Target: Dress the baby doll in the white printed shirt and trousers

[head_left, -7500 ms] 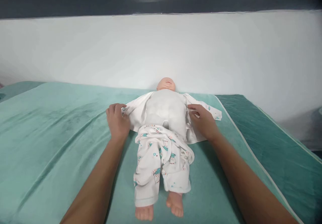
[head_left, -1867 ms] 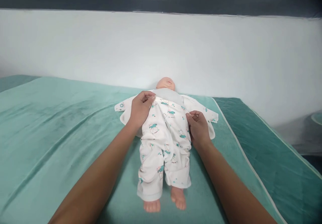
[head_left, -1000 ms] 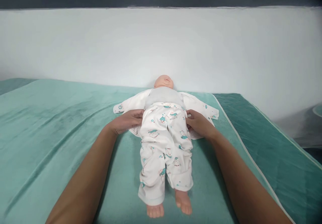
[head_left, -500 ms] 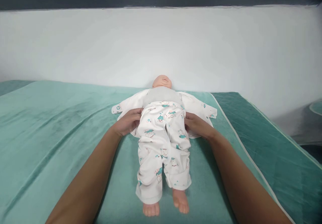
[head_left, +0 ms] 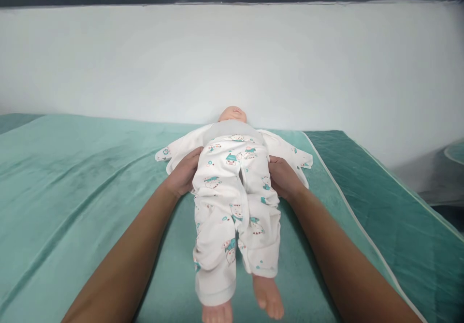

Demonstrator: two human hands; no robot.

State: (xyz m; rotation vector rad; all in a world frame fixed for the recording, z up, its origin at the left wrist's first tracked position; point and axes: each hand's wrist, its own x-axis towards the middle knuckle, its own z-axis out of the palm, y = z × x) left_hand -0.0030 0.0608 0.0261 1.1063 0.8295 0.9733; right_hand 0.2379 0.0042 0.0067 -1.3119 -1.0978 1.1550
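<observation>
A baby doll point(head_left: 233, 113) lies on its back, head toward the wall and bare feet point(head_left: 268, 298) toward me. It wears white baby pants point(head_left: 221, 183) with a teal cartoon print, their waist drawn over a plain light grey-white layer on its belly. My left hand point(head_left: 184, 172) grips the left side of the pants at the hip, fingertips partly tucked out of sight. On the opposite side, my right hand point(head_left: 284, 177) holds the pants in the same way. A white baby shirt point(head_left: 279, 144) spreads open beneath the doll, sleeves stretched out to both sides.
A light green bedsheet point(head_left: 90, 178) with wrinkles covers the surface under the doll. To the right, beyond a pale piped edge, lies a darker green quilted cover point(head_left: 391, 207). A white wall point(head_left: 232, 52) rises close behind the doll's head.
The doll's hips and legs appear larger and closer, with the feet lower in view. The pants look smoother around the hips. Both hands stay at the sides of the pants.
</observation>
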